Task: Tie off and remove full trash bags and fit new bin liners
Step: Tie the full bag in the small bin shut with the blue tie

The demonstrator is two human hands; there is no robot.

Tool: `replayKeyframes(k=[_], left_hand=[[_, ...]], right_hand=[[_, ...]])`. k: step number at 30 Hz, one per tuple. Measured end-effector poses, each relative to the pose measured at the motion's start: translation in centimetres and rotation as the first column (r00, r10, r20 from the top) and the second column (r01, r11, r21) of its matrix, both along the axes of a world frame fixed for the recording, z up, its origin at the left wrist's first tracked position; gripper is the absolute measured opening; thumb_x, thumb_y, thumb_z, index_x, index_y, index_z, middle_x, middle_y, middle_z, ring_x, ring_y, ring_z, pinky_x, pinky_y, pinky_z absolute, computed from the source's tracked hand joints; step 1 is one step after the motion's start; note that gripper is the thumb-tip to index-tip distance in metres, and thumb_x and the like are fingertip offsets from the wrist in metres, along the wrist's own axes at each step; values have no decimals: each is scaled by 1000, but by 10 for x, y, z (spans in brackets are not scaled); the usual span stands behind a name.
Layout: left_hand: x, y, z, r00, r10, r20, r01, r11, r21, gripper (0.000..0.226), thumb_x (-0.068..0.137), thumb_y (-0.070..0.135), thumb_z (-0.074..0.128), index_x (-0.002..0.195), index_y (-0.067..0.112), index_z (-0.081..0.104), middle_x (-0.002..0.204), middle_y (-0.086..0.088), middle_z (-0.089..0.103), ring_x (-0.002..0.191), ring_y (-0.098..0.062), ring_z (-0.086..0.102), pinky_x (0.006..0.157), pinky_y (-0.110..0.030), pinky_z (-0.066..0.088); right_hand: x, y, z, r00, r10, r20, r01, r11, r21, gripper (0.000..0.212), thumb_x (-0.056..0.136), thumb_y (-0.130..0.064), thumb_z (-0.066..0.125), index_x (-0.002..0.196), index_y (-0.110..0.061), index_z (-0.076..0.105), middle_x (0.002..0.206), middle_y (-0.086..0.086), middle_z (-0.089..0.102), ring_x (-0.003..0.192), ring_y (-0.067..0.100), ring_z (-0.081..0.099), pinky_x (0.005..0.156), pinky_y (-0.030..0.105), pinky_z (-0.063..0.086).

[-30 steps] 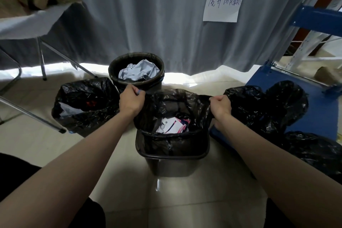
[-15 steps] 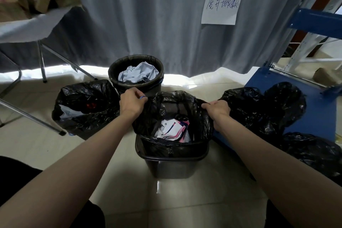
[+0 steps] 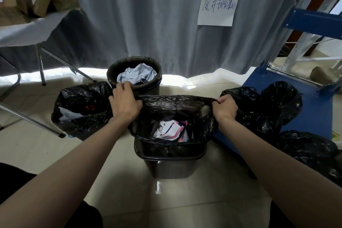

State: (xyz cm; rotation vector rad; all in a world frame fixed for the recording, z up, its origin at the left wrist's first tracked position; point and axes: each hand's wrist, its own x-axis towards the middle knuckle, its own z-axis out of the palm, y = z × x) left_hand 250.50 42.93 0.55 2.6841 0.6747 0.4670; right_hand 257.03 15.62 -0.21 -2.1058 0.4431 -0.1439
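Note:
A dark square bin (image 3: 170, 167) stands on the floor in front of me, lined with a black trash bag (image 3: 175, 109) that holds crumpled white and pink paper (image 3: 171, 130). My left hand (image 3: 125, 104) grips the bag's top edge on the left. My right hand (image 3: 224, 107) pinches the edge on the right. Between the hands the far rim is stretched taut above the bin, and the near rim still hangs over the bin's lip.
A round lined bin (image 3: 134, 73) with grey paper stands behind, by the grey curtain. Filled black bags lie to the left (image 3: 81, 109) and right (image 3: 268, 109). A blue cart (image 3: 303, 98) is at the right. A folding table's legs (image 3: 40, 65) stand at the left.
Both hands have moved apart and upward, pulling the bag's far rim into a taut line. The bag mouth, round half a second ago, is now stretched wide and flat.

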Motion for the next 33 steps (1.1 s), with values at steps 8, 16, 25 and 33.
replayKeyframes(k=[8, 16, 25, 33], left_hand=[[35, -51, 14, 808, -553, -203, 584, 798, 148, 64, 90, 31, 64, 147, 28, 35, 141, -1, 51, 129, -28, 41, 105, -45, 35], [68, -80, 26, 724, -523, -449, 683, 631, 367, 27, 88, 22, 59, 114, 23, 65, 109, -8, 68, 105, -30, 61, 87, -36, 42], [71, -54, 41, 914, -394, -92, 397, 830, 393, 25, 87, 4, 52, 110, 12, 48, 109, -15, 63, 93, -43, 63, 65, -43, 43], [45, -85, 50, 871, -491, 11, 488, 868, 87, 29, 83, 23, 66, 106, 20, 48, 114, -7, 57, 100, -33, 59, 76, -40, 46]], right_hand=[[-12, 5, 5, 986, 150, 65, -147, 987, -62, 14, 91, -7, 59, 85, -19, 61, 111, 7, 60, 86, 20, 56, 72, 28, 42], [-21, -2, 12, 925, 377, 39, -373, 924, -85, 15, 88, -16, 66, 94, -20, 53, 103, 6, 60, 94, 23, 59, 78, 34, 50], [-27, -26, 26, 872, 373, -318, -428, 895, -125, 23, 87, -10, 66, 73, -10, 49, 70, 20, 65, 66, 40, 70, 65, 51, 61], [-39, -26, 33, 882, 395, -258, -362, 917, 166, 17, 83, -2, 71, 85, -8, 55, 66, 15, 61, 40, 19, 56, 38, 25, 52]])
